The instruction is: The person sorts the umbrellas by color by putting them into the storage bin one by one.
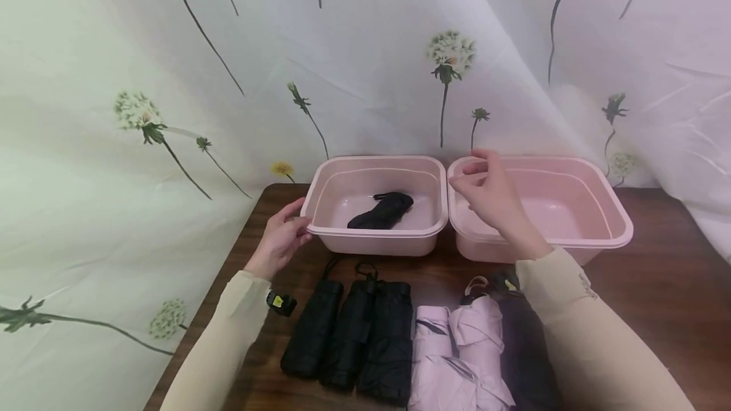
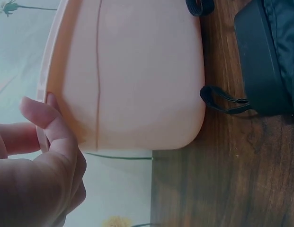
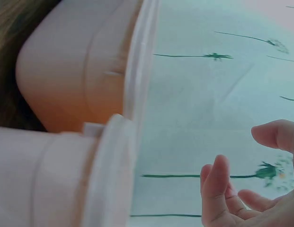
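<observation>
My left hand [image 1: 282,238] grips the left end of a pink plastic basin [image 1: 379,243], with fingers and thumb about its rim, as the left wrist view also shows. A black folded umbrella [image 1: 384,210] lies slantwise on that basin's floor. Over the left side of a second pink basin [image 1: 594,208], my right hand [image 1: 493,192] is raised with its fingers loosely bent. Nothing is between its thumb [image 3: 272,135] and fingers in the right wrist view. The two basins stand side by side, their rims close together.
Several black folded umbrellas [image 1: 313,332] lie in a row on the brown wooden table [image 1: 251,347], in front of the basins. Pale pink folded umbrellas [image 1: 476,335] are to their right. Another dark one [image 1: 525,347] lies partly under my right forearm. A dandelion-patterned cloth [image 1: 371,49] hangs behind.
</observation>
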Demonstrator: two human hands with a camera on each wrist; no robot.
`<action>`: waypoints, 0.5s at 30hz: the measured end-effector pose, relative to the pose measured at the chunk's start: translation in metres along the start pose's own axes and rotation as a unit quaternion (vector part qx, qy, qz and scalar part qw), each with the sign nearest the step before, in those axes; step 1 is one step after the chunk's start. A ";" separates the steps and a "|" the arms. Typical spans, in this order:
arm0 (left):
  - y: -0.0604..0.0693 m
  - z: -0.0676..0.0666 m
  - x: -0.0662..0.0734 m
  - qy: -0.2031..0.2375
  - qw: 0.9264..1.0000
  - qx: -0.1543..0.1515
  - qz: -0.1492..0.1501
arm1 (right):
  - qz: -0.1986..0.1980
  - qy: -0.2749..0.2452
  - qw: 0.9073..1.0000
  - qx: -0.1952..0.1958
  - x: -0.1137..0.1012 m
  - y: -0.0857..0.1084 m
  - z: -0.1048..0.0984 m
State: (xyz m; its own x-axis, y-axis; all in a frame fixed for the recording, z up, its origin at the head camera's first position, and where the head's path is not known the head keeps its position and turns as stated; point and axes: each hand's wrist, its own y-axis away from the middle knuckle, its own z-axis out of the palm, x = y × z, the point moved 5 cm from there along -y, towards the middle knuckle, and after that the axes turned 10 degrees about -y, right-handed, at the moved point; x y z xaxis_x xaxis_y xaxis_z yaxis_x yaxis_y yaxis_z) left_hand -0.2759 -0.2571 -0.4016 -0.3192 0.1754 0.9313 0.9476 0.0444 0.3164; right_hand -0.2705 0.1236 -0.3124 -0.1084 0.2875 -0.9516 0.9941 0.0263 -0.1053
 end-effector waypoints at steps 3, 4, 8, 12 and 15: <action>0.000 0.000 0.000 0.000 1.000 -0.001 0.001 | -0.019 0.020 1.000 0.006 -0.008 0.009 -0.008; 0.000 0.000 0.000 -0.001 1.000 -0.001 0.002 | -0.024 0.027 0.999 0.008 -0.010 0.012 -0.010; -0.001 -0.001 -0.001 0.000 1.000 -0.003 0.002 | -0.035 0.039 0.999 0.009 -0.018 0.026 -0.019; -0.002 -0.001 -0.001 -0.001 1.000 -0.004 0.006 | -0.042 0.049 0.998 0.008 -0.024 0.040 -0.028; -0.002 0.000 -0.001 -0.004 1.000 -0.004 0.010 | -0.058 0.058 0.997 0.013 -0.029 0.050 -0.034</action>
State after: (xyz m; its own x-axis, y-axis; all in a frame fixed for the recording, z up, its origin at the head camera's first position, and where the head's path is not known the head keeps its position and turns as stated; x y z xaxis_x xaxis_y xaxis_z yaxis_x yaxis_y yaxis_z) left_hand -0.2773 -0.2576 -0.4027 -0.2991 0.1833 0.9364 0.9539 0.0332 0.2982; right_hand -0.2173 0.1495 -0.2806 -0.2193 0.3928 -0.8931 0.9743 0.0403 -0.2215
